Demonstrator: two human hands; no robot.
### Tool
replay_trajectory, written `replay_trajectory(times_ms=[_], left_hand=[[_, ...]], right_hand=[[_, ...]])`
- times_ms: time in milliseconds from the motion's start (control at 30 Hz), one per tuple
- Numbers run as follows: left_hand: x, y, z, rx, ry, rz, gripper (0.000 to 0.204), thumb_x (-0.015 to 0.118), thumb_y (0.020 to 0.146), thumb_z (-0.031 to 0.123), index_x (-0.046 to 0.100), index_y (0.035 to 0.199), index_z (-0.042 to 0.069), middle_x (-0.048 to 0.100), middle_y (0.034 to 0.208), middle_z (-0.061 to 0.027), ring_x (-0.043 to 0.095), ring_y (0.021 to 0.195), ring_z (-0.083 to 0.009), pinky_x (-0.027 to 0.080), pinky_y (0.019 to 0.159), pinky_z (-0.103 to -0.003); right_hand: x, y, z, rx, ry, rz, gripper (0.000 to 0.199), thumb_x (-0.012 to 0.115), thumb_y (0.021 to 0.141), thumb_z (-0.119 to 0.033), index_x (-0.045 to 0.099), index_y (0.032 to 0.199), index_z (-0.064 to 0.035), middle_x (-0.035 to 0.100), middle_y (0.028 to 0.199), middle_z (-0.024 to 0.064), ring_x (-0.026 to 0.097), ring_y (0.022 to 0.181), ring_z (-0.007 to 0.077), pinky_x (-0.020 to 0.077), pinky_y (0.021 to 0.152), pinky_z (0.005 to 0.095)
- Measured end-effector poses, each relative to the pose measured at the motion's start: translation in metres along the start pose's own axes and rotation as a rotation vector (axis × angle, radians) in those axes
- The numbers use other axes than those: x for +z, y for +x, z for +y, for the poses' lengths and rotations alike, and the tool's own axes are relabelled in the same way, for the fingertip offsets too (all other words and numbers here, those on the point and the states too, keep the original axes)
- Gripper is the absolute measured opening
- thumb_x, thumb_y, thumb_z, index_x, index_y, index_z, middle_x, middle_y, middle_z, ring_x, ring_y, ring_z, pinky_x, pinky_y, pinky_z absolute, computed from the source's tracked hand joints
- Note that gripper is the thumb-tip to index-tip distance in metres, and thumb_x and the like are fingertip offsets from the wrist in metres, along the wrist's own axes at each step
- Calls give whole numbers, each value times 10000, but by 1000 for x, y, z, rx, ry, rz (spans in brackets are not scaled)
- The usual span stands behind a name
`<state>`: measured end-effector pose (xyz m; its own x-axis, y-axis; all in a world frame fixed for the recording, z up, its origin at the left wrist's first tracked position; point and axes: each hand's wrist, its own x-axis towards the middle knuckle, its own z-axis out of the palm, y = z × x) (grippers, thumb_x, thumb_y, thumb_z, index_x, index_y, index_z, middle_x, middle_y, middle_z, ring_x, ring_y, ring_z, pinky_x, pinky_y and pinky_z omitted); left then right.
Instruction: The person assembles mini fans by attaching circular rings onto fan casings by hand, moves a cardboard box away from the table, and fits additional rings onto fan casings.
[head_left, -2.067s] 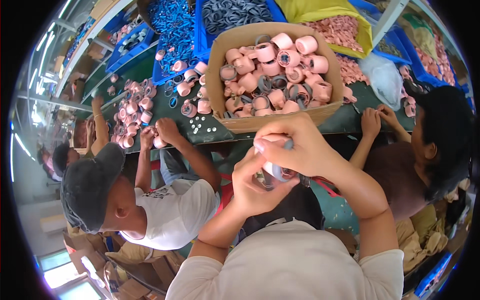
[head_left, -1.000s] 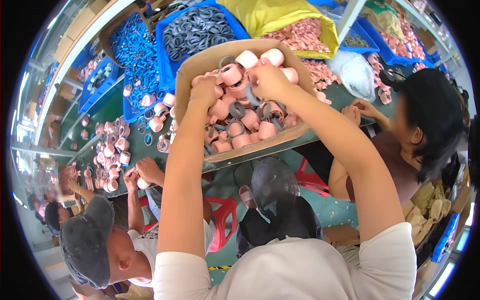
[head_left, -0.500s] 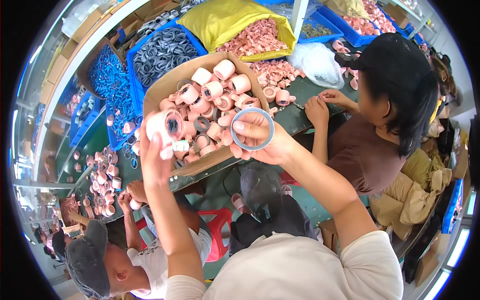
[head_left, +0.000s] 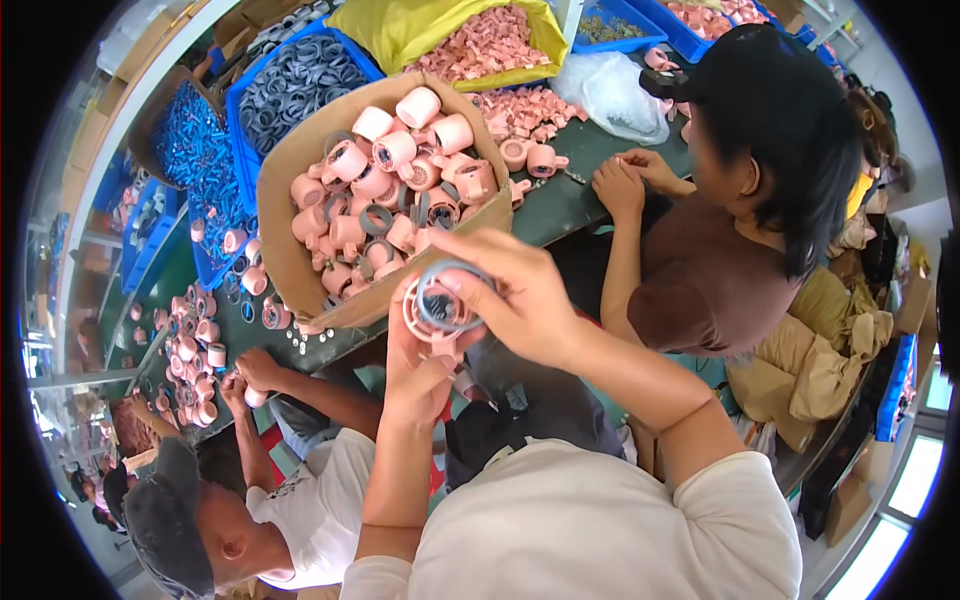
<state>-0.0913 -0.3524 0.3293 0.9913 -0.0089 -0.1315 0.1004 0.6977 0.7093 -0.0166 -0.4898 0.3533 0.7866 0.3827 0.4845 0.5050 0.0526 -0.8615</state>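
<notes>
In front of my chest, my left hand grips a pink round plastic housing with a short handle, its open end facing up. My right hand has its fingers closed on a grey ring, which lies over the housing's open end. Whether the ring is seated on the rim I cannot tell. Just beyond both hands stands a cardboard box full of similar pink housings, some with grey rings among them.
Blue trays hold grey rings and small blue parts. A yellow sack spills pink pieces. Co-workers sit close on both sides: one in a black cap, one in a dark cap. Loose pink housings lie on the green table.
Both hands have come together and closer to my body, from over the box. The grey ring has moved from apart onto the pink housing's open end. The view has shifted slightly.
</notes>
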Motion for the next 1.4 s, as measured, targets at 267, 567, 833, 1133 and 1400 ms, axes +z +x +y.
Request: replay_trajectory(times_ms=[267,567,833,1133,1400], left_hand=[[31,-8,10,78,93,-98,895,762,644,153,229,1353,31,396,1284,-120,446,1201,-252,408,992,-417],[33,-28,21,119,169,-58,860,631,650,18,189,1387,24,416,1268,-111,451,1183,-217,380,998,-357],[43,-37,28,170,192,-17,856,669,639,11,221,1368,16,445,1252,-114,451,1182,-216,380,989,-345],[44,-47,32,169,266,22,930,802,619,118,251,1355,-20,467,1246,-118,475,1164,-217,382,982,-342],[35,-47,27,182,254,19,878,800,636,124,293,1336,-31,483,1232,-118,487,1148,-209,384,979,-340]], right_hand=[[-13,25,-24,-189,28,-122,116,647,795,-92,663,896,-38,617,752,73,596,665,179,460,600,280],[-5,27,-39,-332,2,-235,113,660,784,-163,637,853,-76,569,724,36,556,632,213,430,552,324],[0,30,-49,-477,-44,-247,105,644,799,-216,615,819,-117,499,683,6,521,600,198,374,508,328],[-6,37,-65,-480,-125,-451,194,575,825,-279,605,722,-117,500,666,41,561,636,222,418,548,370],[-6,35,-65,-396,-155,-599,155,597,786,-262,613,703,-132,530,733,58,587,727,256,453,589,402]])
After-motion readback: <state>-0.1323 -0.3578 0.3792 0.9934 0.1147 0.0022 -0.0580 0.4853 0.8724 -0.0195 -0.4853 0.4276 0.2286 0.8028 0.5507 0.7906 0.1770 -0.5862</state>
